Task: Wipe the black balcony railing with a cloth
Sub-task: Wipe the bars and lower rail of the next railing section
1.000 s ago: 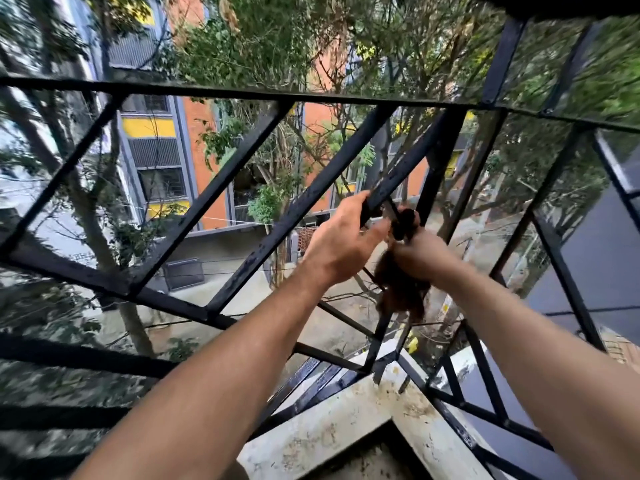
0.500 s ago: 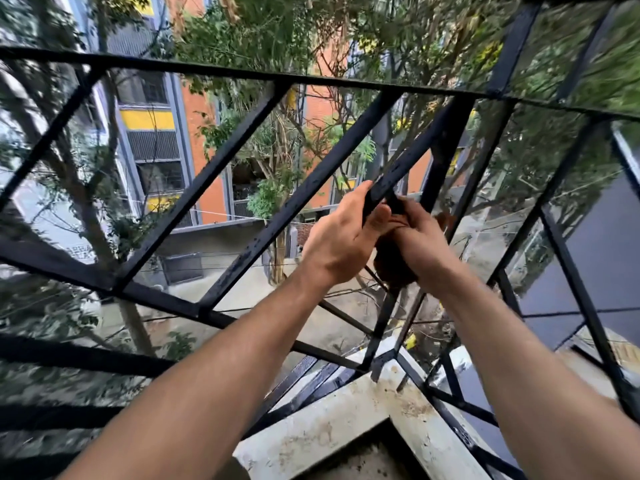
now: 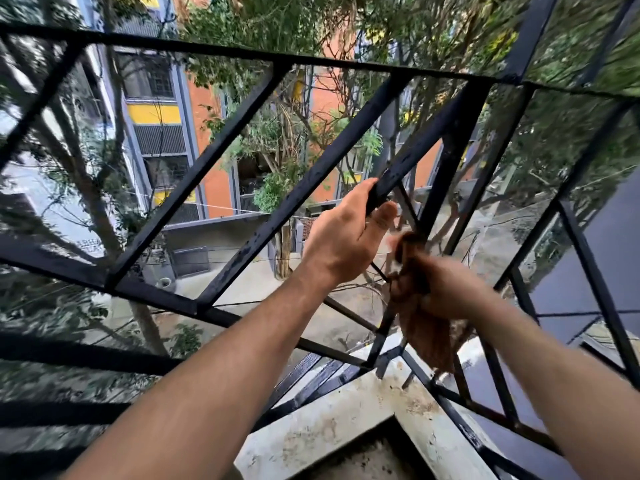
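Observation:
The black balcony railing (image 3: 301, 188) is a grid of slanted metal bars that fills the view and meets at a corner ahead of me. My left hand (image 3: 346, 237) grips one slanted bar near the corner post, fingers over the top and thumb below. My right hand (image 3: 440, 289) holds a brown cloth (image 3: 429, 334) wrapped round a lower part of the corner bar. The cloth's loose end hangs down below my fist. Motion blurs the right hand and the cloth.
A stained concrete ledge (image 3: 346, 420) forms the balcony corner below my arms. Beyond the bars are trees, an orange and yellow building (image 3: 207, 140) and a paved yard far below.
My right hand has slid the cloth down the corner bar, away from my left hand. The left hand keeps its grip on the slanted bar.

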A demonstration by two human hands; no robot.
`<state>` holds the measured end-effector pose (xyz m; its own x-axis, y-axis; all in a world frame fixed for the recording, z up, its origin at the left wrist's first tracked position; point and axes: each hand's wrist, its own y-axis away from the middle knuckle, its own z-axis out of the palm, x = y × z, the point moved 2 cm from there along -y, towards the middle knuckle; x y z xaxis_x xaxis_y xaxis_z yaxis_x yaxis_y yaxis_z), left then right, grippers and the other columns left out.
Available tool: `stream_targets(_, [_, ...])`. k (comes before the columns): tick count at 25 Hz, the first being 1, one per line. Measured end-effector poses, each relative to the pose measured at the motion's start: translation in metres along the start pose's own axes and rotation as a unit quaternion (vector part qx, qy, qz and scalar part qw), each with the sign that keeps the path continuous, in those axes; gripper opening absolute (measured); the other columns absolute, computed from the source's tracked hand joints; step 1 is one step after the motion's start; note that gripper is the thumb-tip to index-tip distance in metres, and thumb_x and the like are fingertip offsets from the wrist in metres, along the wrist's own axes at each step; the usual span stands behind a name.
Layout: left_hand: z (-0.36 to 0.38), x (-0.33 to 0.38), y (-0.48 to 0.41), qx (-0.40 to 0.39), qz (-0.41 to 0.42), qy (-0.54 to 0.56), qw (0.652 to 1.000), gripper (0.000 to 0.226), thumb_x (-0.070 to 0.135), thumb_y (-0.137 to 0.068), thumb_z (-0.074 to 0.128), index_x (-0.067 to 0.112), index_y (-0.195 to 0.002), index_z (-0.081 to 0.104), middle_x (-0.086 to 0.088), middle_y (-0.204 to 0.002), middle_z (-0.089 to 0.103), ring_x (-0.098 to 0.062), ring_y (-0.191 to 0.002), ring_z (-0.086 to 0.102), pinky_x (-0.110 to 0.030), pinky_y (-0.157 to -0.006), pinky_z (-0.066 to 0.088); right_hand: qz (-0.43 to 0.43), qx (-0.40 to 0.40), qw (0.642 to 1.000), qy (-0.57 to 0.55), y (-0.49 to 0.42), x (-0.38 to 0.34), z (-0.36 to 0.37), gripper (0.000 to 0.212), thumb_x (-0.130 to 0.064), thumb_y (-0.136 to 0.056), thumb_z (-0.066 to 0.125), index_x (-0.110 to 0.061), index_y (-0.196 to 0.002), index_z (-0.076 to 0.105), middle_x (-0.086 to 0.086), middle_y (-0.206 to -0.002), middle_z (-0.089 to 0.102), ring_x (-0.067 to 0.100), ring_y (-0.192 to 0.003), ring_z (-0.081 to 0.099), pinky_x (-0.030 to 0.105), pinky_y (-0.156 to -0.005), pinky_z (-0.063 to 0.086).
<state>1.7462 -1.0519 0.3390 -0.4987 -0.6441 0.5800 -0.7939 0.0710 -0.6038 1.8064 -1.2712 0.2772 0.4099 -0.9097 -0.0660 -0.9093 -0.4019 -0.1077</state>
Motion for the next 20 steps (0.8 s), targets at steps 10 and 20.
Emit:
stream_targets(10, [-0.002,0.002,0.002,-0.011,-0.020,0.010,1.000,0.072,0.063,-0.092,0.025,0.018,-0.146,0.042,-0.002,-0.109,0.071,-0.011,-0.078,0.058,-0.013,-0.059,0.036,0.114,0.037,0.986,-0.120,-0.012,-0.017,0.027,0.056,-0.029,-0.077,0.069,-0.037,-0.130,0.055,0.003,-0.098,0.069,0.032,-0.088,0.068,0.033,-0.075,0.056])
stream_targets(20, [-0.003,-0.019,0.002,-0.073,-0.148,0.130,0.978,0.076,0.070,-0.091,0.012,0.030,-0.151,0.038,-0.006,-0.148,0.051,-0.026,-0.133,0.049,-0.031,-0.101,0.033,0.140,-0.107,0.564,-0.807,-0.002,-0.088,0.032,0.038,-0.027,-0.062,0.085,-0.008,-0.073,0.054,0.008,-0.053,0.025,0.022,-0.041,0.023,0.029,-0.047,0.015])
